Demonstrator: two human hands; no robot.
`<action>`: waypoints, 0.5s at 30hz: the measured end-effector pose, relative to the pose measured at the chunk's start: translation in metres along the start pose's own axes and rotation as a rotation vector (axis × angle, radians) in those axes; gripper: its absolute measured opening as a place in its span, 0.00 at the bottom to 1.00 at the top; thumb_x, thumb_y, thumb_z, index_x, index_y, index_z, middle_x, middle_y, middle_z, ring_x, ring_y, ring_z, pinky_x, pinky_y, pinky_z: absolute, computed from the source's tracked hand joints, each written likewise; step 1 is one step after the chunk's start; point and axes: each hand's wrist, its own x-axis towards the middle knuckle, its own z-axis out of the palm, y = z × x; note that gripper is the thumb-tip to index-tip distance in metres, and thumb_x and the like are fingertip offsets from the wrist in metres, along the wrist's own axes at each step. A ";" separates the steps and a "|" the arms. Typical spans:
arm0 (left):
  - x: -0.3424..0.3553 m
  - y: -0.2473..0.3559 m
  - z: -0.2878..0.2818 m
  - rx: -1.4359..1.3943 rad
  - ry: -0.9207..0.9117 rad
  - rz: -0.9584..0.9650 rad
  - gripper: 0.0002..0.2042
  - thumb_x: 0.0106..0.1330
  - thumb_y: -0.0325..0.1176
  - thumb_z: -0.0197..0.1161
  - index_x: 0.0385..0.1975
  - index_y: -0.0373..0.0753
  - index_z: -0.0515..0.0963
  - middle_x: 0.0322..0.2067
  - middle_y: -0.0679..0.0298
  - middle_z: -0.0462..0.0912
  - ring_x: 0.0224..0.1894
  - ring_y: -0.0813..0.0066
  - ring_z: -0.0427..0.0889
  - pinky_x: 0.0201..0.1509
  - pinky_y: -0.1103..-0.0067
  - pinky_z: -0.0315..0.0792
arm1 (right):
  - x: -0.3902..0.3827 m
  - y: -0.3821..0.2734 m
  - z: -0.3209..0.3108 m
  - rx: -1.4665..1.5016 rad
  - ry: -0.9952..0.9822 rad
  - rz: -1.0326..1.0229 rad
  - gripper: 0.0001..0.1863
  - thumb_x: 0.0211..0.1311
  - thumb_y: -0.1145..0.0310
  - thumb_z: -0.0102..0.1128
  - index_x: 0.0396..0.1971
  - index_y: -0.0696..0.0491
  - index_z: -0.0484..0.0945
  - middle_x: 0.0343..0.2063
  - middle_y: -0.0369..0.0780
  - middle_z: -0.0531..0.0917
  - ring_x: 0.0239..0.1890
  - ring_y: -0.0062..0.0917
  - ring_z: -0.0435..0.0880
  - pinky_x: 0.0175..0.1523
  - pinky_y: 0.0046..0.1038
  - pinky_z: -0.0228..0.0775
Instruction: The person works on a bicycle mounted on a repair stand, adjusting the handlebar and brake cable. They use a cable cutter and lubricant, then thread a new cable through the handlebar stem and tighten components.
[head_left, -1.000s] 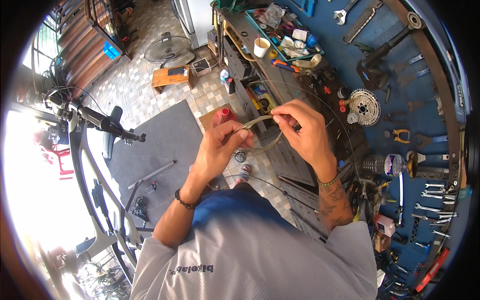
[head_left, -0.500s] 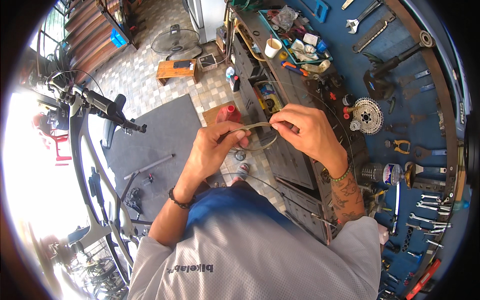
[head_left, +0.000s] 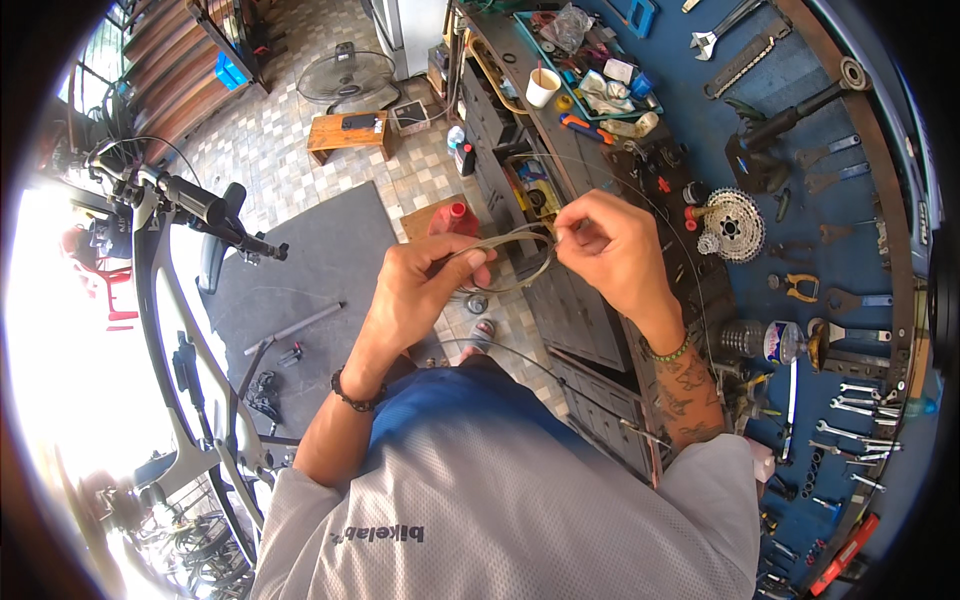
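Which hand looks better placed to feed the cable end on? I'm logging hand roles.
Probably the right hand: its fingertips pinch the cable end, while the left hand grips the coiled cable, steadying it.

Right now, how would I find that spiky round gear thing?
Look at the blue tool wall on the right, past the right hand. The silver cassette sits by its lower edge, above the pliers. It alone is a round toothed stack.

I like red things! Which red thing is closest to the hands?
The red-capped bottle on the floor, just above the left hand. The other red pieces sit on the workbench, farther right of the right hand.
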 end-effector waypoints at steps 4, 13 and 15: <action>0.001 -0.012 -0.001 -0.312 0.048 -0.099 0.12 0.79 0.32 0.62 0.46 0.26 0.84 0.30 0.62 0.87 0.35 0.78 0.86 0.44 0.80 0.82 | -0.007 0.025 0.006 0.409 0.102 0.240 0.02 0.69 0.77 0.59 0.38 0.60 0.77 0.34 0.37 0.83 0.35 0.21 0.88 0.37 0.23 0.83; 0.004 -0.014 -0.002 -0.303 0.057 -0.139 0.16 0.81 0.36 0.57 0.46 0.24 0.81 0.27 0.66 0.78 0.31 0.78 0.81 0.39 0.79 0.83 | -0.004 0.031 0.016 0.417 -0.030 0.195 0.10 0.78 0.69 0.57 0.51 0.58 0.77 0.34 0.33 0.81 0.34 0.15 0.79 0.42 0.21 0.73; 0.005 -0.019 -0.005 -0.380 0.106 -0.156 0.17 0.82 0.37 0.55 0.47 0.25 0.80 0.26 0.69 0.74 0.29 0.79 0.76 0.37 0.79 0.80 | -0.009 0.045 0.013 0.761 0.139 0.159 0.09 0.80 0.69 0.56 0.52 0.56 0.78 0.34 0.34 0.81 0.33 0.16 0.78 0.41 0.21 0.72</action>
